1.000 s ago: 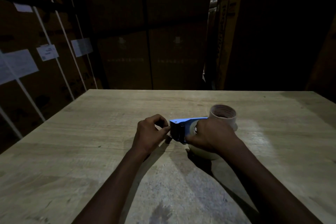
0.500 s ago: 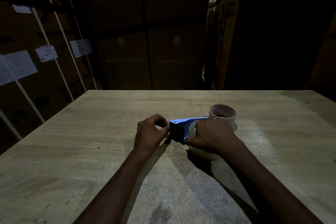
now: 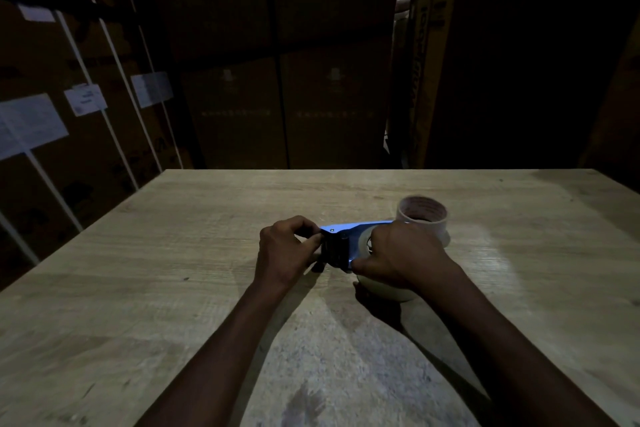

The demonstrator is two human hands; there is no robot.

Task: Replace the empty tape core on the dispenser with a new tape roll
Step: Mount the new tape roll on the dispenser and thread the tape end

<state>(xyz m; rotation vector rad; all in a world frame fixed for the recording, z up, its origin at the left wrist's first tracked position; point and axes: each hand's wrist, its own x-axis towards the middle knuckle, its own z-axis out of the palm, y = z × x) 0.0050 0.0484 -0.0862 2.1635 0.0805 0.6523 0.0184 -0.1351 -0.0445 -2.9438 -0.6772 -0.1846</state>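
Note:
A blue tape dispenser point(image 3: 341, 230) with a black front end lies on the wooden table point(image 3: 173, 253) between my hands. A pale tape roll point(image 3: 384, 289) sits in it, mostly hidden under my right hand point(image 3: 401, 256), which grips the dispenser and roll from above. My left hand point(image 3: 287, 250) pinches at the dispenser's black front end with thumb and fingertips; whether a tape end is between them is too dark to tell. An empty cardboard tape core point(image 3: 422, 217) stands upright on the table just behind my right hand.
Stacked cardboard boxes point(image 3: 235, 107) with paper labels and white straps rise close behind the table's far edge and along the left. The room is dim. The table's left edge runs diagonally at the left.
Both hands stay on the dispenser. My left hand's fingertips have shifted slightly at the black front end; the core has not moved.

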